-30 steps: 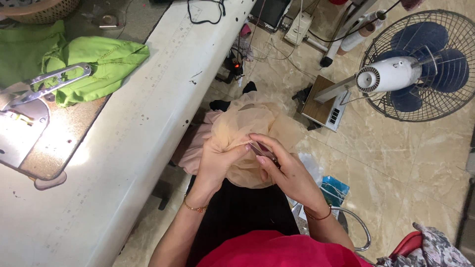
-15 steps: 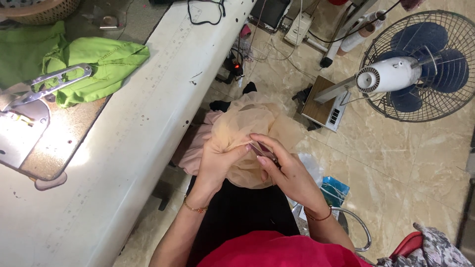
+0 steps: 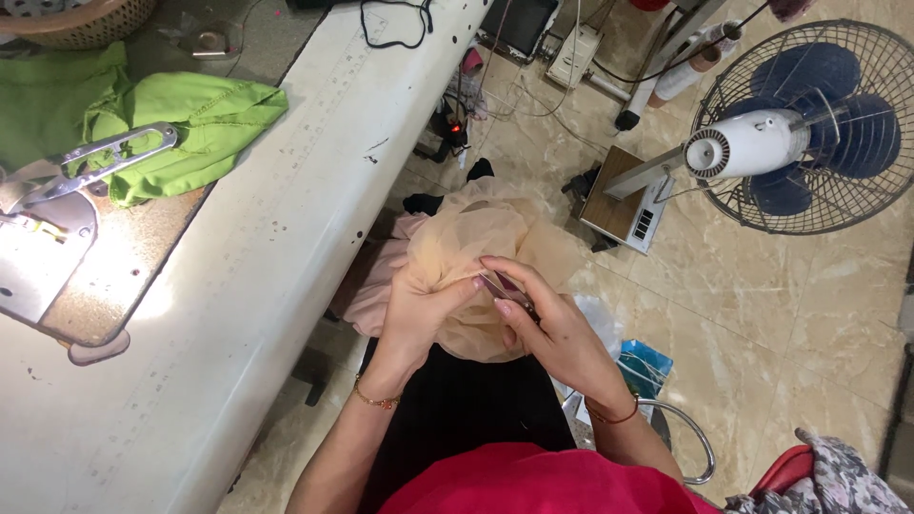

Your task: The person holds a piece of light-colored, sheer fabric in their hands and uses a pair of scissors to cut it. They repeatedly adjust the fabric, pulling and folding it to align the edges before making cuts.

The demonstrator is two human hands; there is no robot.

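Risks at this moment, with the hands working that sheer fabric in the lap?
1. The right hand holds a small metal tool against the sheer peach fabric, close to the left hand; a slip might nick fabric or fingertip.
2. The fabric bunch overhangs the lap and may slide to the tiled floor.
3. The standing fan faces nearby; if running, airflow might shift the light fabric.

White table (image 3: 286,219) bearing green cloth (image 3: 181,124)

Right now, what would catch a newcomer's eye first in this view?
Both hands, left hand and right hand, bunch peach sheer fabric over the lap, centre frame. A green cloth lies on the white sewing table upper left; a fan stands on the floor, upper right.
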